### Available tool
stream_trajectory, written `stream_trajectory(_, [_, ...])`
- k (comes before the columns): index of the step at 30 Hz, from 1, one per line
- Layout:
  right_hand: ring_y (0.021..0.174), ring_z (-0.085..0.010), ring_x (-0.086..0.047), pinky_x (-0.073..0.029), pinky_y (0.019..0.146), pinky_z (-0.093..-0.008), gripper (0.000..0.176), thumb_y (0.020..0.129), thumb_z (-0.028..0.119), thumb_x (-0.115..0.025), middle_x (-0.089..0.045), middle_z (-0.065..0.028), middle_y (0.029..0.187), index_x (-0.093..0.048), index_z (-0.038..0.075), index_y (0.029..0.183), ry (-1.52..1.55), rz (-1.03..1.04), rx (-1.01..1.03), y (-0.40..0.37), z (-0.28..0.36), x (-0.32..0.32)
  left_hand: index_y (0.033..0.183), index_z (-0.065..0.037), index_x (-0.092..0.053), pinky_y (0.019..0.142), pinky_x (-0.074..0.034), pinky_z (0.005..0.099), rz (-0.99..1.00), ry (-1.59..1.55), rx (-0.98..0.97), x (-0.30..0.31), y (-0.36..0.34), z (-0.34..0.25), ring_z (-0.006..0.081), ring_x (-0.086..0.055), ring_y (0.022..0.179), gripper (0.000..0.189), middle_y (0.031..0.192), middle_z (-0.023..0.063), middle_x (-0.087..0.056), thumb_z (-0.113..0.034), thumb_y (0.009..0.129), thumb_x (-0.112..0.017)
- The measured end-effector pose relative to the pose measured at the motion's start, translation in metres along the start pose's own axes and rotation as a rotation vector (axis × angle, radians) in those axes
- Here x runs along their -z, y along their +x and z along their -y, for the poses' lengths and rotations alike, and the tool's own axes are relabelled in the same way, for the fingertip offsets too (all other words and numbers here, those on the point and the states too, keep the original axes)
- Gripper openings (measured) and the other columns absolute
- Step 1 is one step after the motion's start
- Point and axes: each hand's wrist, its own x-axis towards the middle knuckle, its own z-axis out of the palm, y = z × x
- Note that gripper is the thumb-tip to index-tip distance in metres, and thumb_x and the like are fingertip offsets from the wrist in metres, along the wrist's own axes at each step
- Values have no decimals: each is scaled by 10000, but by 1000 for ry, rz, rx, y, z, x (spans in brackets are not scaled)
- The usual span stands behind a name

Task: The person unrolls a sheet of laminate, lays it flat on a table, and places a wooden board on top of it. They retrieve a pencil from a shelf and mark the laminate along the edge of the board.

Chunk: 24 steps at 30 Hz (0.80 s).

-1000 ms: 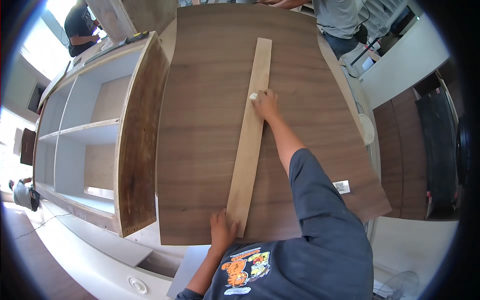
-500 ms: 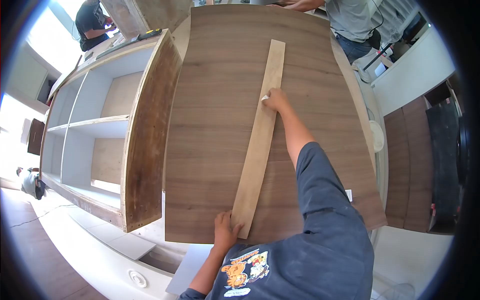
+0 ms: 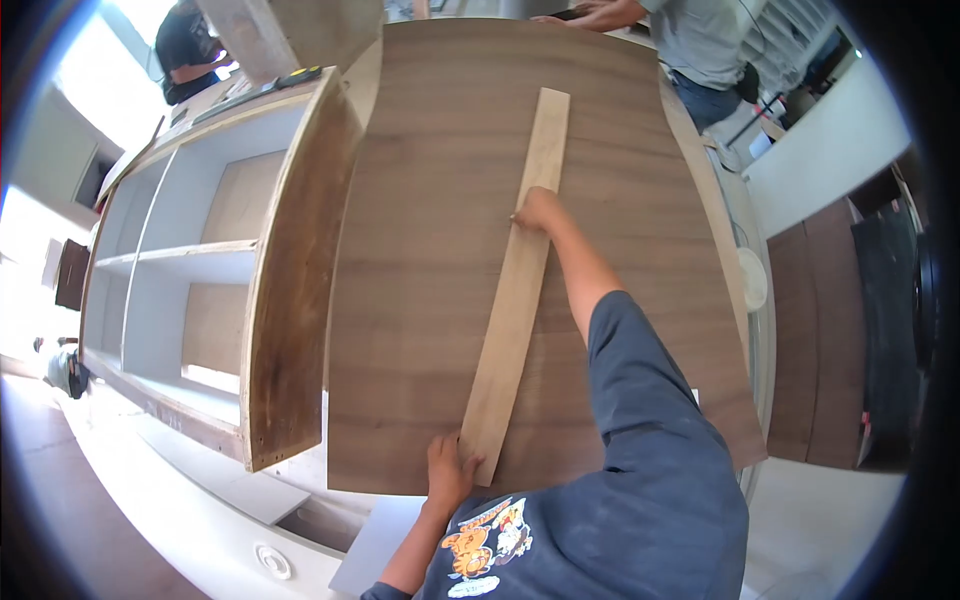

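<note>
A long, light wooden strip (image 3: 516, 300) lies lengthwise, slightly slanted, on a large brown wood-grain sheet (image 3: 420, 240). My left hand (image 3: 450, 474) is at the strip's near end with fingers spread, the thumb on the strip and the other fingers on the sheet beside its left edge. Farther up, my right hand (image 3: 540, 210) is closed in a pinch over the strip, its fingertips at the left edge. Something small and dark shows at those fingertips, too small to name.
Left of the sheet stands an open wooden cabinet frame (image 3: 285, 270) with white-lined compartments and tools on top. A person (image 3: 700, 50) stands at the far right, hands near the sheet's far edge. Another person (image 3: 185, 50) works at far left. A white round container (image 3: 752, 278) sits right.
My right hand has slid slightly toward me and left along the strip. The whole view has shifted a little. My left hand stays at the strip's near end.
</note>
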Motion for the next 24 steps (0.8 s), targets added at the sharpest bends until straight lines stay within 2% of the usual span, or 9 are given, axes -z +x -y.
stream_trajectory(5, [784,-266,-684,-548,706,-349,408,689,182,-825,-702,-174,881,-678,-18,1012,189,-229,84,8,-13,-19,1246,27,-522,962,-414,478,-61,30,-36,-1,1,5,438,-495,1114,581,1192,254,-532,-198,773,-773])
stream_trajectory(8, [768,-262,-679,-554,694,-364,426,711,160,-833,-689,-151,887,-613,-12,1033,722,-275,84,21,-32,-46,1247,25,-525,967,-415,485,-40,65,-7,-8,-2,11,443,-499,1109,585,1189,258,-538,-209,772,-773])
stream_trajectory(12, [767,-174,-659,-551,667,-327,322,775,105,-785,-684,-91,898,-623,14,1038,936,-10,179,-60,2,-54,1255,36,-521,907,-465,449,4,65,13,3,3,1,373,-568,1048,589,1146,231,-579,-226,790,-769])
stream_trajectory(14, [715,-130,-637,-515,591,-278,218,829,129,-753,-676,-59,867,-642,36,992,939,237,297,-134,29,-79,1250,37,-531,823,-496,392,-76,-243,145,-4,8,15,288,-600,968,561,1111,184,-608,-244,820,-758])
stream_trajectory(17, [728,-120,-634,-533,621,-283,308,794,162,-777,-680,-61,881,-641,10,1025,818,654,504,-233,53,-116,1220,36,-568,673,-504,272,-240,-750,318,8,10,6,142,-609,796,431,992,87,-654,-232,906,-693])
stream_trajectory(19, [762,-123,-647,-537,645,-271,348,773,176,-790,-684,-63,890,-639,1,1033,791,819,626,-278,63,-139,1172,32,-599,650,-492,252,-256,-1014,332,18,5,8,123,-600,745,328,934,69,-661,-198,942,-644])
stream_trajectory(20, [776,-128,-650,-538,660,-273,358,770,179,-791,-687,-68,896,-638,-2,1039,779,803,655,-289,68,-145,1149,29,-614,639,-486,242,-267,-1143,341,24,-2,11,113,-596,719,283,905,60,-665,-182,960,-619])
stream_trajectory(23, [836,-147,-659,-540,735,-285,368,776,174,-780,-701,-72,919,-638,-5,1064,822,741,748,-325,70,-162,1023,15,-646,605,-475,225,-360,-956,307,34,-40,33,96,-592,670,189,792,49,-653,-161,974,-597])
stream_trajectory(24, [896,-205,-662,-536,791,-330,384,770,200,-771,-695,-117,964,-643,-5,1068,775,711,776,-334,66,-159,1005,8,-638,600,-473,233,-425,-916,262,39,-59,34,94,-588,667,182,791,46,-648,-167,972,-603])
